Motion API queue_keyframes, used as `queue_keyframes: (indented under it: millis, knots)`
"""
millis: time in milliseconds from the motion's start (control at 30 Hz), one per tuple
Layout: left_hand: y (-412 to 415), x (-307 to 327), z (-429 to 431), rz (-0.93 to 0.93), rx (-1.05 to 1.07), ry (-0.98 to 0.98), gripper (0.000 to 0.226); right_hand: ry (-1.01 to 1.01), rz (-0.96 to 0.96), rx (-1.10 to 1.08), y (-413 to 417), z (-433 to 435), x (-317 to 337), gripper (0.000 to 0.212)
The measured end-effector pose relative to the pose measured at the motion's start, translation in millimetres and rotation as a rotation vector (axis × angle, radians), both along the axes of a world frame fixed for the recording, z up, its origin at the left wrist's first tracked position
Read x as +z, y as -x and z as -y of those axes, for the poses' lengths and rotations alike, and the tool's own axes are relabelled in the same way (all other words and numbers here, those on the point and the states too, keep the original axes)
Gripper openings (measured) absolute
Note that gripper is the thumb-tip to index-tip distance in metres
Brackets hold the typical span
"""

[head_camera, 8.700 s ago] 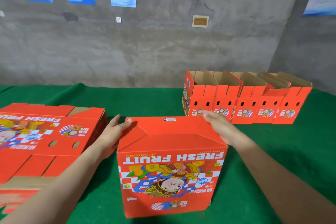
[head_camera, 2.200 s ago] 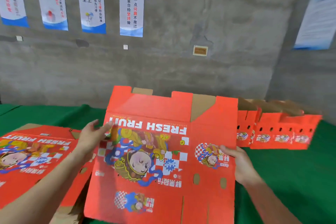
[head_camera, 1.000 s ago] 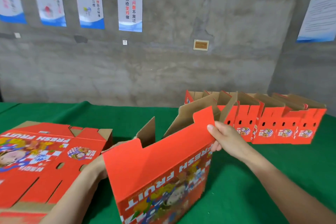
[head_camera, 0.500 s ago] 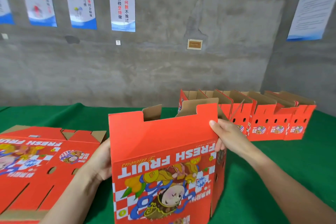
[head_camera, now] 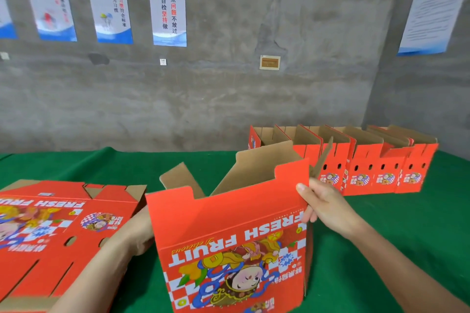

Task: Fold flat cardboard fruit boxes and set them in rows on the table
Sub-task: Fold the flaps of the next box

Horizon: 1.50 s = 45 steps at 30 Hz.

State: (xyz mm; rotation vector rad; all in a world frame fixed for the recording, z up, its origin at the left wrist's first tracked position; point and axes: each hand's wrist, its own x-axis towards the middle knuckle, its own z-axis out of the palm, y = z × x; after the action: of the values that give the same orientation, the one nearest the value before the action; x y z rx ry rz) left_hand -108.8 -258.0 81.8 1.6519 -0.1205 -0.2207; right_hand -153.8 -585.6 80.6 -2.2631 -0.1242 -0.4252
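- The box (head_camera: 229, 223) was a flat sheet held up in the air a couple of seconds ago. Now it is opened into a squared tube and stands on the counter (head_camera: 407, 236) right in front of the person, its print upside down.
- In the last half second the far brown flaps (head_camera: 259, 168) have splayed wider, so the open end faces up and all the flaps stand free — none is folded in yet.
- My reading is that this blank is shaped but not yet a box: the upturned flaps still need tucking before it can be turned over and set down.
- The right hand (head_camera: 328, 208) pinches the near panel's upper right corner, thumb on the red face and fingers curled round the edge.
- The left hand (head_camera: 138, 234) sits at the box's left edge with its fingers hidden behind the cardboard, so I cannot tell whether it grips.
- A stack of flat boxes (head_camera: 45, 231) lies just beside the box on the left, under the left forearm — close enough to crowd that elbow.
- The row of folded boxes (head_camera: 368, 168) stands well apart at the right rear.
- Posters (head_camera: 167, 5) hang on the concrete wall behind.
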Motion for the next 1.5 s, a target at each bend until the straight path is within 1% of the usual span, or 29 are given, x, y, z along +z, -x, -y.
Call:
queue_keyframes:
  millis: [33,67,133,200,233,300,400,433,500,567,633,700,767,833,900,933,1000,1033,1067,1133,1167,1200,1233,1267,1300,1333,1367,1400,1500]
  knots:
    - [-1,0,3,0.026,0.021,0.022,0.008,-0.009,0.004,-0.012,2,1,0,0.023]
    - [-6,-3,7,0.040,0.093,0.060,0.009,-0.020,0.009,-0.033,5,3,0,0.029]
    - [-20,-15,14,0.016,0.317,0.177,0.021,-0.024,0.028,-0.089,11,5,-3,0.050]
    - [-28,-22,20,-0.011,0.499,0.308,0.016,0.044,0.084,-0.169,18,0,-8,0.065]
    - [-29,-24,25,-0.014,0.556,0.372,0.010,0.054,0.119,-0.203,21,-3,-11,0.066]
    - [-28,-28,32,-0.025,0.627,0.458,0.006,-0.086,0.152,-0.280,21,-4,-13,0.057]
    - [-26,-34,41,-0.066,0.682,0.566,0.007,-0.340,0.017,-0.352,14,2,-17,0.068]
    - [-24,-36,44,-0.083,0.689,0.570,0.008,-0.398,-0.030,-0.357,12,4,-22,0.066]
    - [-21,-40,48,-0.097,0.681,0.547,0.010,-0.484,-0.075,-0.375,10,6,-34,0.046]
    - [-19,-40,49,-0.087,0.649,0.495,0.020,-0.549,-0.083,-0.387,8,6,-38,0.038]
    - [-16,-39,46,-0.071,0.552,0.405,0.022,-0.568,-0.092,-0.370,3,8,-39,0.033]
    - [-12,-39,39,-0.030,0.391,0.345,0.023,-0.483,-0.087,-0.356,-1,8,-40,0.032]
    - [-12,-42,32,0.011,0.264,0.296,0.042,-0.377,-0.078,-0.370,-3,7,-42,0.034]
    - [-15,-45,30,0.049,0.217,0.205,0.065,-0.289,-0.073,-0.373,-4,5,-46,0.036]
    - [-19,-46,31,0.118,0.205,0.104,0.080,-0.203,-0.054,-0.382,-3,4,-47,0.024]
    - [-20,-46,33,0.163,0.206,0.058,0.085,-0.138,-0.061,-0.396,-2,3,-45,0.027]
    - [-22,-49,34,0.225,0.208,-0.018,0.094,0.025,-0.138,-0.439,2,6,-43,0.063]
    - [-23,-50,34,0.235,0.203,-0.031,0.096,0.170,-0.167,-0.482,4,6,-40,0.070]
    - [-24,-51,34,0.244,0.194,-0.037,0.096,0.358,-0.163,-0.532,5,6,-37,0.071]
    - [-26,-53,33,0.257,0.184,-0.051,0.096,0.718,-0.047,-0.559,5,3,-29,0.070]
    - [-26,-53,32,0.261,0.181,-0.060,0.096,0.831,0.023,-0.503,3,0,-24,0.069]
    - [-27,-53,32,0.270,0.175,-0.071,0.096,0.891,0.041,-0.395,0,-4,-20,0.069]
    - [-28,-53,31,0.281,0.165,-0.083,0.097,0.888,0.003,-0.239,-4,-8,-16,0.070]
    - [-28,-52,31,0.295,0.154,-0.091,0.098,0.811,-0.101,-0.083,-9,-12,-11,0.072]
    - [-27,-51,30,0.309,0.147,-0.098,0.098,0.714,-0.231,0.032,-14,-16,-7,0.070]
    - [-26,-51,29,0.326,0.141,-0.102,0.099,0.647,-0.308,0.092,-21,-19,-3,0.064]
    - [-25,-50,29,0.340,0.133,-0.108,0.100,0.620,-0.320,0.099,-27,-20,-3,0.056]
    - [-24,-49,30,0.355,0.124,-0.116,0.100,0.607,-0.301,0.068,-33,-21,-4,0.054]
    - [-20,-46,29,0.426,0.086,-0.178,0.096,0.639,-0.285,-0.018,-42,-22,-17,0.070]
